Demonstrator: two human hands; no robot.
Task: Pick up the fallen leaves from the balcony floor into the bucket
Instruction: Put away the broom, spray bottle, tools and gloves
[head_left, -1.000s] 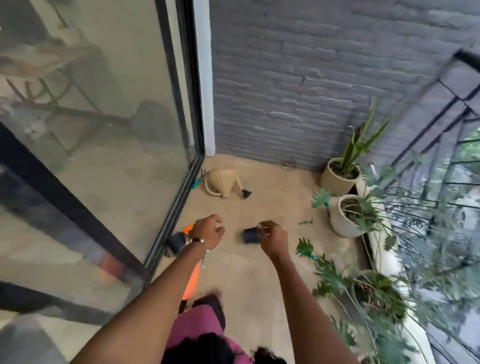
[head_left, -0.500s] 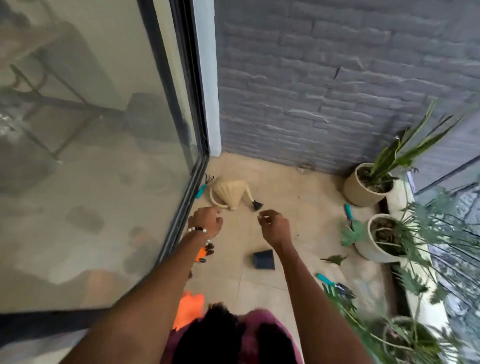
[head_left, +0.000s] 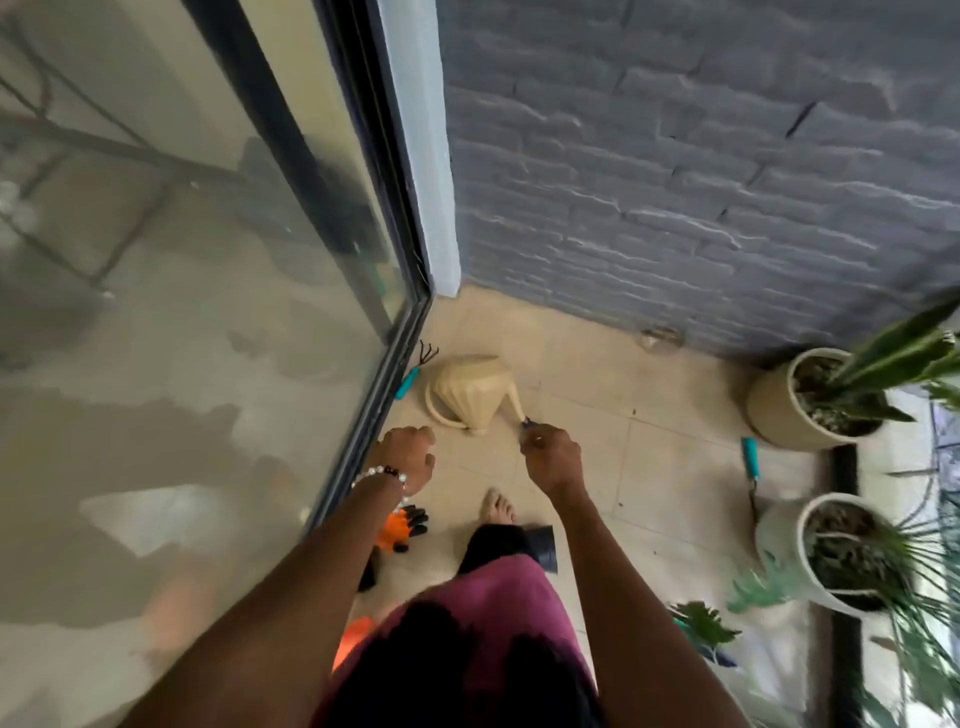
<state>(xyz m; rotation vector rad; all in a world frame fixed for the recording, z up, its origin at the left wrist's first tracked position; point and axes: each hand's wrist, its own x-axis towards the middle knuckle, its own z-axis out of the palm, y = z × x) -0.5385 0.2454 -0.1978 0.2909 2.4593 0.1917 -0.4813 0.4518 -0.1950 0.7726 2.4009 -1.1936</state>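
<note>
Both of my arms reach forward over the tiled balcony floor (head_left: 649, 415). My left hand (head_left: 408, 457) is closed in a fist near the glass door's track and holds nothing I can see. My right hand (head_left: 550, 457) hovers with curled fingers in front of the watering can's spout, thumb against forefinger; whether it pinches anything is unclear. A small black bucket (head_left: 543, 545) stands on the floor by my leg, partly hidden by my right forearm. A green fallen leaf (head_left: 701, 623) lies on the tiles at the lower right, and a paler leaf (head_left: 756, 587) lies beside the near pot.
A beige watering can (head_left: 467, 392) lies ahead, with a teal hand rake (head_left: 408, 376) by the glass door (head_left: 208, 312). Orange gloves (head_left: 400, 525) sit under my left wrist. Two potted plants (head_left: 795, 405) (head_left: 821, 551) and a teal trowel (head_left: 750, 462) line the right side; a grey brick wall (head_left: 675, 182) closes the far end.
I have stepped toward the brick wall, so the watering can is nearer and the black bucket now lies back by my legs. Both hands stay raised with curled fingers.
</note>
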